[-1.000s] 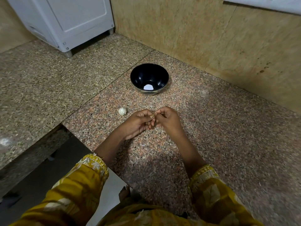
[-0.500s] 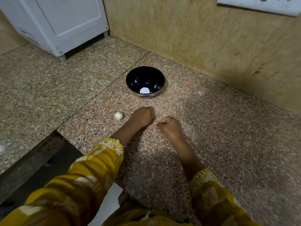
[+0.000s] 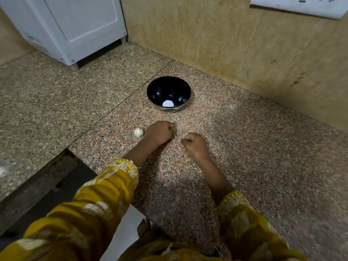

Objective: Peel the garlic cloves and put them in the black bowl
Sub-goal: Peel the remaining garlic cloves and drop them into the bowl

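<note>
nothing legible; tiny marks (image 3: pixel 70 58) low on the white appliance (image 3: pixel 79 25), up and left of the black bowl (image 3: pixel 160 89), too small to read.

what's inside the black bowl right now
One small white piece lies at the bottom of the black bowl, likely a peeled garlic clove. The rest of the visible inside is bare black. The near inner wall is hidden by the rim.

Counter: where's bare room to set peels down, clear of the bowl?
Widest free patch: the granite right of the black bowl and right hand, out to the wall. Also free: the grey slab left of the seam, up to the white appliance. Crowded: between bowl and hands, garlic bulb beside the left hand.
</note>
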